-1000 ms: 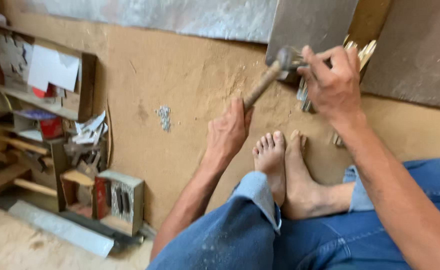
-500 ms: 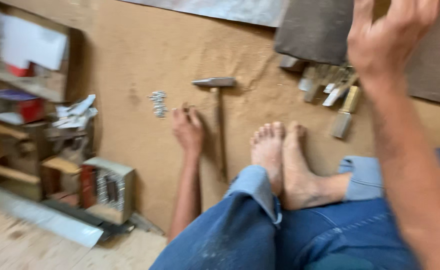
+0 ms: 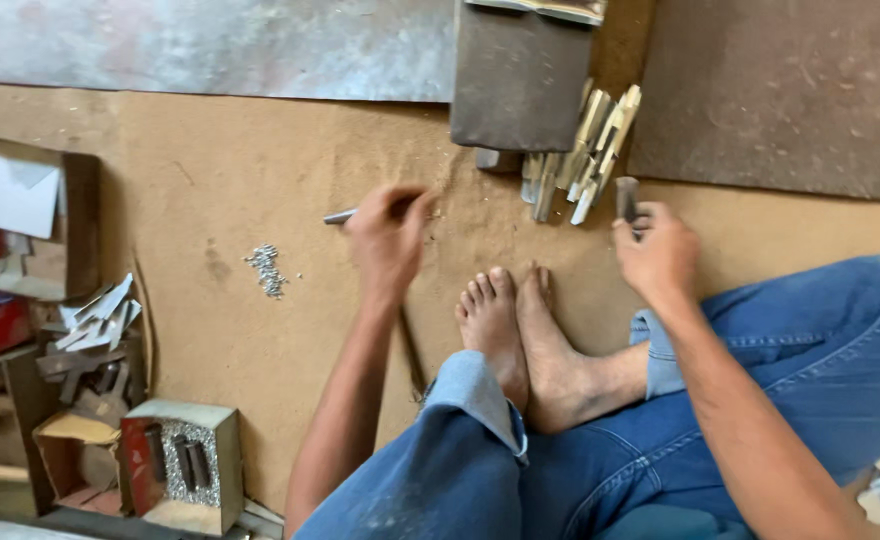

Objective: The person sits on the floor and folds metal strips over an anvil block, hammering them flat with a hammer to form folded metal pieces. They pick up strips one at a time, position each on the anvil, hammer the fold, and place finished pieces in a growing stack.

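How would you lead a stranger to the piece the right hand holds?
Start at the dark slab at the top; below it lies a fan of pale metal strips. Just right, the right hand holds a short dark metal piece, upright and alone, darker than the strips.

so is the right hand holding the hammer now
No, the right hand grips a short dark metal piece, while the wooden-handled hammer lies on the brown board under the left hand.

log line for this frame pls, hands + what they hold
left hand: grip on hammer, head on board | right hand: holds short metal piece | metal strips pile beside | bare feet between
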